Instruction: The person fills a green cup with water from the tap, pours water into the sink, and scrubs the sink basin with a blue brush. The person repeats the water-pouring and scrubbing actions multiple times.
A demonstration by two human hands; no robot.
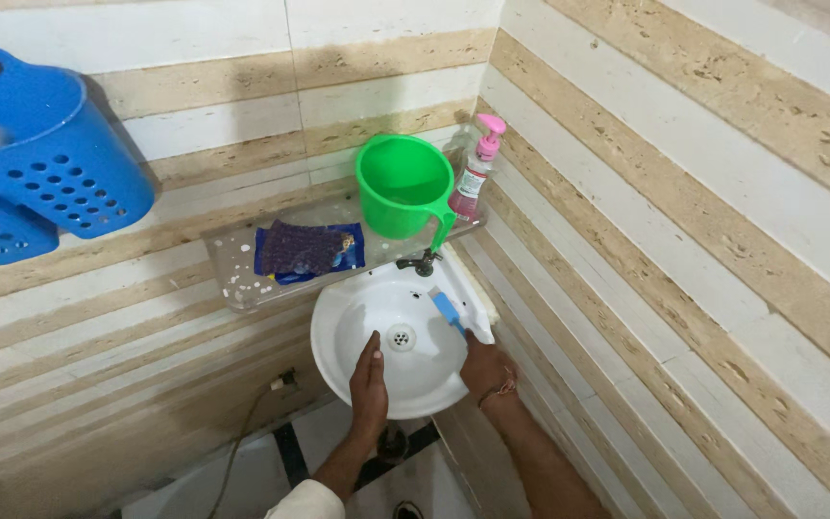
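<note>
A round white wash basin [353, 312] sits in the corner under a small dark tap [419, 263]. My left hand [369, 384] rests flat on the basin's front inner wall, near the drain [400, 337], fingers together and holding nothing. My right hand [485, 366] is at the basin's right rim, gripping a blue brush [449, 309] whose head points up into the bowl below the tap.
A glass shelf [232, 259] above the basin carries a green plastic mug [403, 185], a pink pump soap bottle [476, 173] and a blue packet [307, 251]. A blue perforated basket [36, 159] hangs on the left wall. A cable [247, 428] runs down the wall. Tiled walls close in on both sides.
</note>
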